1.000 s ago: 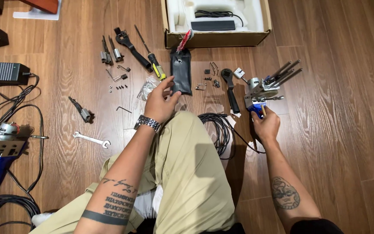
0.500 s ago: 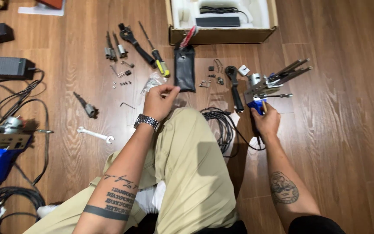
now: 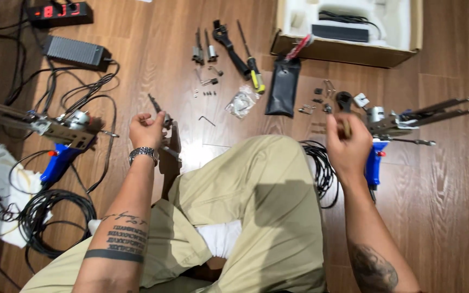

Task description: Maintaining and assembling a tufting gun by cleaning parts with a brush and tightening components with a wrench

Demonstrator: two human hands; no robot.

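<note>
I sit on a wooden floor, my knee in khaki trousers between my hands. My left hand, with a metal watch on the wrist, is curled around a small dark pointed tool whose tip sticks out past the fingers. My right hand is closed on a black wrench, its jaw end showing above the fingers. Just right of that hand lies a blue-handled device with long metal rods.
An open cardboard box stands at the back. Before it lie a black pouch, a yellow-handled screwdriver, a plastic bag of small parts and loose screws. A second blue-handled device, cable coils and a power brick are at left.
My left hand moved left from the plastic bag to the small pointed tool and closed on it. My right hand left the blue handle and took hold of the black wrench.
</note>
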